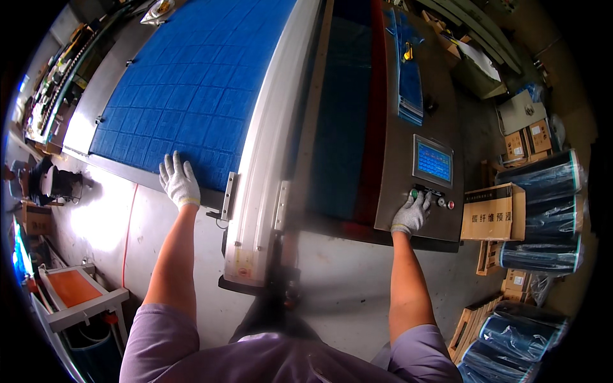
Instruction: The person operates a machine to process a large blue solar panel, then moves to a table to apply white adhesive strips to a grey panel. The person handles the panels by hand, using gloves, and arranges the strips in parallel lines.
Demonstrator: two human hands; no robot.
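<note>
Sheet in blue, marked with a grid of raised-looking lines, lies flat on the metal counter ahead and to the left of the person, its near edge just at the left hand. That gloved hand is plainly the nearer one: it is opened wide over the near edge, fingers spread and pointing away onto the blue, holding nothing; whether the palm bears down cannot be told. The right hand, also gloved, is well apart from the sheet, over the row of buttons by the green button, its fingers loosely bent with no object seen in them; actual contact with the button is unclear. Between the two hands stands the white beam, close along the sheet's right side, so the sheet is on the left hand's side of it and the touchscreen on the right hand's side. The sheet's long axis appears to run away from the person, leaning rightward toward the upper edge of the view, roughly along the beam; its far end is cut off, so its full length cannot be judged.
</note>
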